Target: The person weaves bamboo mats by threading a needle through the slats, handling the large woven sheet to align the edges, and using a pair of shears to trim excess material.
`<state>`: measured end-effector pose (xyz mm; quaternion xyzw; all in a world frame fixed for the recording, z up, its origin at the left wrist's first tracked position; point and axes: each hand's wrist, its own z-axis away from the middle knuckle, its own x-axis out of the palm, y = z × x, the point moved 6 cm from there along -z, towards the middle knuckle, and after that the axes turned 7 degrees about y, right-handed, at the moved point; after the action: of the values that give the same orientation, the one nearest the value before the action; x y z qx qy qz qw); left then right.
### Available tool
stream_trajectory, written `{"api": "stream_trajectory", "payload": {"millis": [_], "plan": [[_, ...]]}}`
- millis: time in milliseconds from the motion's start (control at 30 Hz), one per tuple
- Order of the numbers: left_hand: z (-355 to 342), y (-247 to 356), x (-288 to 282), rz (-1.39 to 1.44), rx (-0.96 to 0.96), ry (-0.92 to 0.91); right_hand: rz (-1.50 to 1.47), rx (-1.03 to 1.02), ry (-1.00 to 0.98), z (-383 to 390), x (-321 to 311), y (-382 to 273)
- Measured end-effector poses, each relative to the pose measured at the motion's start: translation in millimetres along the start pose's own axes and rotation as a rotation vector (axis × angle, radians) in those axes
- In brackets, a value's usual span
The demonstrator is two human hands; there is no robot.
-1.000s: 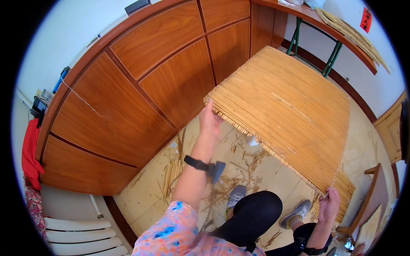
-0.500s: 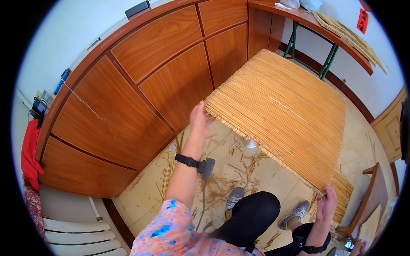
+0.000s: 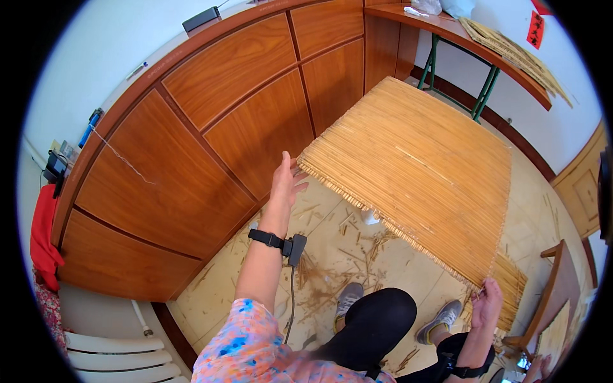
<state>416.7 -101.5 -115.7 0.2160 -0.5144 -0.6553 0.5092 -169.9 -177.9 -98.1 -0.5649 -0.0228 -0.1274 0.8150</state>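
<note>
Tiled floor strewn with straw scraps lies beside wooden cabinets, and a large reed mat hangs tilted above it, spread wide. Compared with half a second ago, the left hand has come off the mat's near corner and now sits just beside it, fingers spread and holding nothing. The right hand remains at the mat's lower corner, fingers pinching its edge.

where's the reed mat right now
In the head view the reed mat spreads across centre and right, raised over the littered floor, the left hand at its near-left corner and the right hand at its near-right corner.
</note>
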Motion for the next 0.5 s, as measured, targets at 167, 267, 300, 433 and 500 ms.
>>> {"api": "stream_trajectory", "payload": {"millis": [167, 267, 300, 433, 500], "plan": [[-5.4, -1.0, 33.1, 0.027, -0.063, -0.261, 0.023, -0.002, -0.015, -3.9, -4.9, 3.3], [-31.1, -9.7, 25.3, 0.121, 0.005, -0.228, -0.004, 0.012, 0.029, -0.5, 4.0, 6.3], [-30.5, -10.5, 26.5, 0.136, 0.023, -0.217, -0.010, 0.005, 0.041, -1.4, 3.1, 5.9], [-22.1, -14.6, 20.1, 0.124, 0.073, -0.198, 0.020, 0.020, 0.072, -7.1, -1.3, 10.1], [-10.2, -19.1, 19.5, 0.121, 0.043, -0.208, 0.037, 0.021, 0.088, -8.5, -3.8, 10.0]]}}
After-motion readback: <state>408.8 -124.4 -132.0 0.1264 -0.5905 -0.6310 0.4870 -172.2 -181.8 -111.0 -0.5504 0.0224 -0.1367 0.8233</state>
